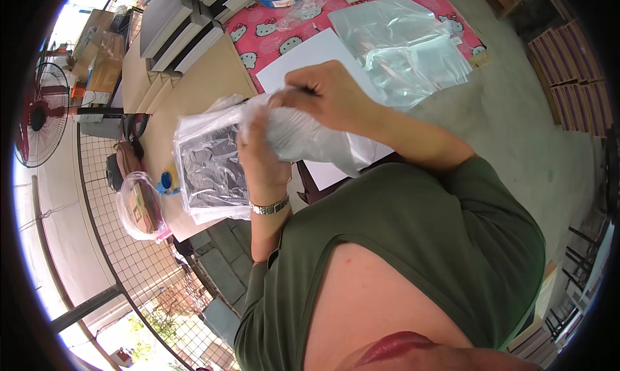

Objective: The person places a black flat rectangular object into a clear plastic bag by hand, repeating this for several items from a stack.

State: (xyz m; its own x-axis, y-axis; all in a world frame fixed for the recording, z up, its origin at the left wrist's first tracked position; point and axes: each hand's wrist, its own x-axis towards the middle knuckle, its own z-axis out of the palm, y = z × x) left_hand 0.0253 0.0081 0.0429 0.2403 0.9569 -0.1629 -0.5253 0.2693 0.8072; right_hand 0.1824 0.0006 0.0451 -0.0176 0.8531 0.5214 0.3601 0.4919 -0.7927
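A crumpled transparent plastic bag (pixel 300 136) hangs between my two hands above the table. My right hand (pixel 332 96) is closed on its upper part, the fingers curled inward. My left hand (pixel 259 148), with a metal watch at the wrist, grips the bag's left end; its fingertips are slightly blurred. Just left of that hand lies a stack of plastic-wrapped dark flat items (pixel 213 164). Beneath my right hand is a white sheet or board (pixel 316 54). Flat transparent plastic bags (pixel 403 48) are spread at the far right of the table.
A pink patterned cover (pixel 258 38) lies on the table. Thick dark-covered books (pixel 174 32) are stacked at the far left. A blue tape roll (pixel 166 180) sits near a plastic bag with contents (pixel 141 208). A fan (pixel 40 118) stands at left; stacked bundles (pixel 578 80) are at right.
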